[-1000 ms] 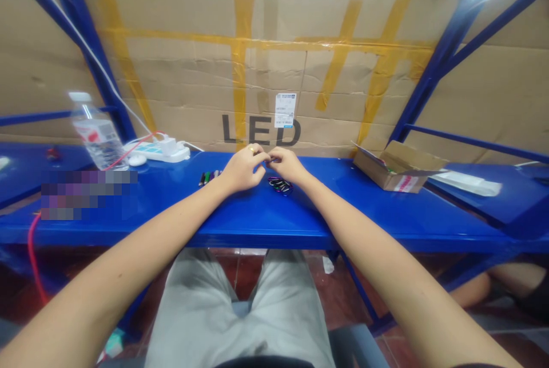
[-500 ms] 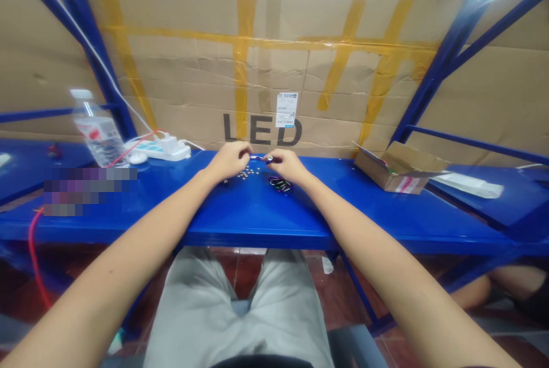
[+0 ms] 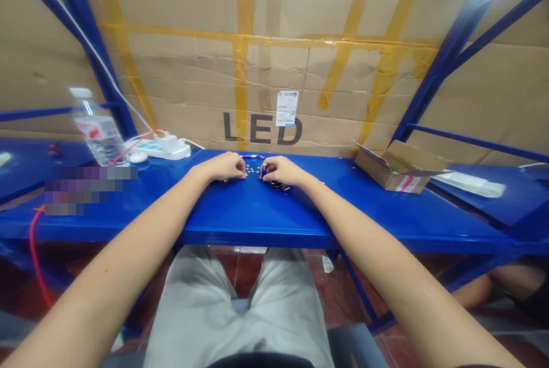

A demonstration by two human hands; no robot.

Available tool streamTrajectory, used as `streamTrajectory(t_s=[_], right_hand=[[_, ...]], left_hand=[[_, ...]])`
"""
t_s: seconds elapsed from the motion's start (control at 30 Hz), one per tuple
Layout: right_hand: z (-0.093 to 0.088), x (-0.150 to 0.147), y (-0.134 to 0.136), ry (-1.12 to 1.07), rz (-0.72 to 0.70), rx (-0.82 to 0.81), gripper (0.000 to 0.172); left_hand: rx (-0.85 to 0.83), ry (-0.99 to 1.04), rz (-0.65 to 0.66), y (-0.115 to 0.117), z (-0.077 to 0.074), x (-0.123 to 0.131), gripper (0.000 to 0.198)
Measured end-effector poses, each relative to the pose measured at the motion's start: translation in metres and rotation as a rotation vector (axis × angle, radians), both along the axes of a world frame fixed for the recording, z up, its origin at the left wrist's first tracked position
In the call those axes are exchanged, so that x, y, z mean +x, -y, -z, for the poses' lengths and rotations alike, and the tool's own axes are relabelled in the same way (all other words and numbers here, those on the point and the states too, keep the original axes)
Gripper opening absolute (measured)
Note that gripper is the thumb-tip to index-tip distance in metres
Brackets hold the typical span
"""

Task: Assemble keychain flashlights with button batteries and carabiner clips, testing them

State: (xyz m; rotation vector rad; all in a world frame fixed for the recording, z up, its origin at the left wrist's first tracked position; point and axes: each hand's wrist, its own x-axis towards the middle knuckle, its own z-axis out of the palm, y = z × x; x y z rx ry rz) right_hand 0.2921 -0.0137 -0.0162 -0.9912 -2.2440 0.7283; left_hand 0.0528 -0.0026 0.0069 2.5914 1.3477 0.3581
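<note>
My left hand [image 3: 228, 167] is low over the blue table, fingertips pinched together beside several small shiny metal pieces [image 3: 251, 170]. What the pinch holds, if anything, is too small to make out. My right hand [image 3: 281, 170] grips a small dark blue cylinder [image 3: 263, 171], held roughly upright between thumb and fingers. Beneath that hand lies a bunch of dark, glossy elongated pieces [image 3: 281, 187], partly covered by it. Behind both hands a thin purple rod-like piece [image 3: 253, 156] lies across the table. A few dark bits are partly hidden under my left hand.
An open cardboard box [image 3: 401, 171] stands on the right of the blue table [image 3: 257, 214]. On the left are a water bottle [image 3: 96, 134], a white power strip [image 3: 165, 148] and a red cable [image 3: 36, 254]. A large cardboard sheet [image 3: 184, 82] closes off the back.
Both hands have come down, away from the purple piece that was between them; it now lies behind them. My left hand has moved to the small metal pieces. The cylinder has turned upright.
</note>
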Motion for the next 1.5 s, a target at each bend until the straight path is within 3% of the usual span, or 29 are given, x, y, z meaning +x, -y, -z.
streamTrajectory(t_s=[0.43,0.77,1.0,1.1,1.3,1.5], right_hand=[[-0.001,0.000,0.001,0.016,-0.008,0.045,0.014],[0.000,0.000,0.000,0.015,-0.017,0.060,0.015],[0.001,0.001,-0.001,0.018,-0.013,0.102,0.013],[0.001,0.002,-0.002,0.043,-0.004,0.122,0.013],[-0.001,0.003,-0.002,0.056,0.038,0.138,0.023],[-0.004,0.003,0.002,0.058,0.081,0.166,0.023]], left_hand=[[-0.211,0.062,0.027,0.003,0.001,0.006,0.020],[-0.200,0.020,0.081,0.011,-0.007,0.013,0.013],[-0.162,0.036,0.139,0.012,-0.003,0.014,0.013],[-0.083,0.110,0.153,0.014,0.000,0.017,0.013],[0.274,0.433,0.182,0.019,0.001,0.031,0.017],[0.410,0.391,0.298,0.026,0.003,0.041,0.015]])
